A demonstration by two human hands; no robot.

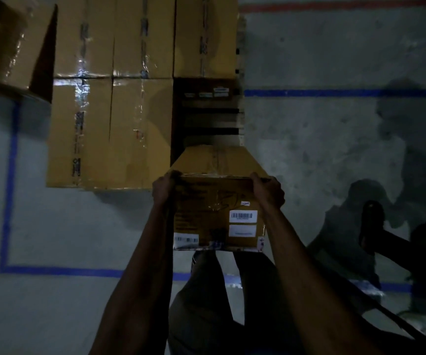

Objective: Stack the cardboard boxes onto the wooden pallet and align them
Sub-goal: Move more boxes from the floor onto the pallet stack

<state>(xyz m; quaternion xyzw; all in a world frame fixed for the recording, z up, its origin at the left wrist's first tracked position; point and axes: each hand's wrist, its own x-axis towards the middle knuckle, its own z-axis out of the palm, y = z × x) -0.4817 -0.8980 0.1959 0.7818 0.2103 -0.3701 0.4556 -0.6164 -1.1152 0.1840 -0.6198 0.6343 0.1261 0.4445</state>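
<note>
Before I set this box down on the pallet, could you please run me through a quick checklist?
1. Grip: left hand and right hand clasp the carried box at its upper corners: ok.
2. Open slot on the wooden pallet ahead, slats bare: ok.
3. Stacked boxes beside the slot look square: ok.
4. Box aligned with slot: cannot tell.
5. Footing on the floor: cannot tell, dim.

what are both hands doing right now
Left hand: closed on the upper left corner of the cardboard box, holding it.
Right hand: closed on the upper right corner of the same box.
</note>
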